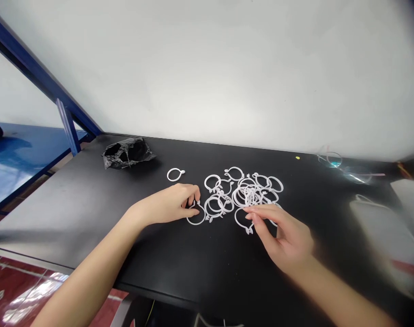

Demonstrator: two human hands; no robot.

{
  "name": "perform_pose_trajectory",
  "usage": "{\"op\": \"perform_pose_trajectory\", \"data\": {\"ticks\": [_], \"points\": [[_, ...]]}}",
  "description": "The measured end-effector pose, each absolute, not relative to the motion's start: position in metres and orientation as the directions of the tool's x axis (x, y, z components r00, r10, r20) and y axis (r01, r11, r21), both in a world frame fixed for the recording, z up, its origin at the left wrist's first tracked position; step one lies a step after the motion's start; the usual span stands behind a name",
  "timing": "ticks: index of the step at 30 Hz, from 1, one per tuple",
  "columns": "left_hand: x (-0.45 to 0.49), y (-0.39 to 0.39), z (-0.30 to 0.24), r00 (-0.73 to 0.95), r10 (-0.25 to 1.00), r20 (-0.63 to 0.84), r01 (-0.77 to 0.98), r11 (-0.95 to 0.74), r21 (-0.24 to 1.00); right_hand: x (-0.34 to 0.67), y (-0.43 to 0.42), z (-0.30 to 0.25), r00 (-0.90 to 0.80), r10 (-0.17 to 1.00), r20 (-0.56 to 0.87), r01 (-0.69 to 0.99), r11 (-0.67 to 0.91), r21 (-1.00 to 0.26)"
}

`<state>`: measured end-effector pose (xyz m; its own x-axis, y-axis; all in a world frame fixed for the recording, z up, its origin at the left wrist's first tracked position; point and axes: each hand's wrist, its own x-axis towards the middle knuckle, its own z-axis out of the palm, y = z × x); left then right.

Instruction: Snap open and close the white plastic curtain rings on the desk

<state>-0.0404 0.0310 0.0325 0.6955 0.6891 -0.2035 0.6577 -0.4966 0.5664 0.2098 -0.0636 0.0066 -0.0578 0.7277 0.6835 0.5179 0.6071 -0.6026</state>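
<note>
Two bare hands over a black table (91, 200), items listed L to R. Blue metal frame (67, 122) at far L edge, beyond the tabletop. Crumpled black plastic bag (127, 152) on the table, back L, well apart from both hands. Single white ring (175, 174) lying flat, alone, between bag and the main lot. Left hand (169, 204) palm down on the table, fingers curled, thumb and fingertips pinching the rim of one white ring (196, 215) that lies flat at the L edge of the lot. Pile of white plastic rings (244, 190), approx. two dozen, overlapping, centre of table, each w/ a small tab; exact count cannot be told. Right hand (285, 238) just R of centre, fingers bent, fingertips on the near edge of the pile; whether it actually grips a ring cannot be told. Clear ring-like item (331, 159) at back R, blurred. White objects at far R edge, too blurred to identify.
</note>
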Motion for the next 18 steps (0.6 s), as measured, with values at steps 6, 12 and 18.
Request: {"op": "perform_pose_trajectory", "data": {"ticks": [6,12,18], "points": [[-0.043,0.035,0.034,0.737,0.675,-0.043,0.536,-0.544,0.646,0.210,-0.063,0.007,-0.063,0.741,0.668,0.522,0.595,-0.611],[-0.023,0.015,0.043,0.694,0.668,0.270,0.253,-0.577,0.776,0.208,-0.065,0.000,-0.259,0.786,0.562,0.334,0.618,-0.711],[0.000,-0.006,0.021,0.688,0.519,0.507,0.054,-0.733,0.678,0.202,-0.068,0.000,-0.274,0.824,0.496,0.276,0.561,-0.780]]}}
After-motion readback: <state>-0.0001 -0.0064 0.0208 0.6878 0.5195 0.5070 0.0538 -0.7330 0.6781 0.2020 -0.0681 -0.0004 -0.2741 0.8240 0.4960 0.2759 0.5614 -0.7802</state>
